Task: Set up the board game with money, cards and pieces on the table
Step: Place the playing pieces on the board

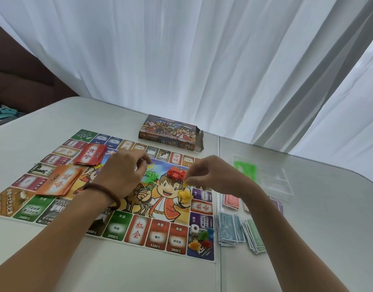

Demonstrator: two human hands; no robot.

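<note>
At frame centre the right hand (204,175) pinches a yellow piece (186,183) just above the yellow pile (185,196) on the board (160,237), so the drop looks straight down. The left hand (126,174), left of the red pile (176,174), is curled; I cannot tell if it holds anything.

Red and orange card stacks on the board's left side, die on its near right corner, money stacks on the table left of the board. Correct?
Not quite: the head view shows the money stacks on the table right of the board. Red card stack, orange card stack and die are as stated.
</note>
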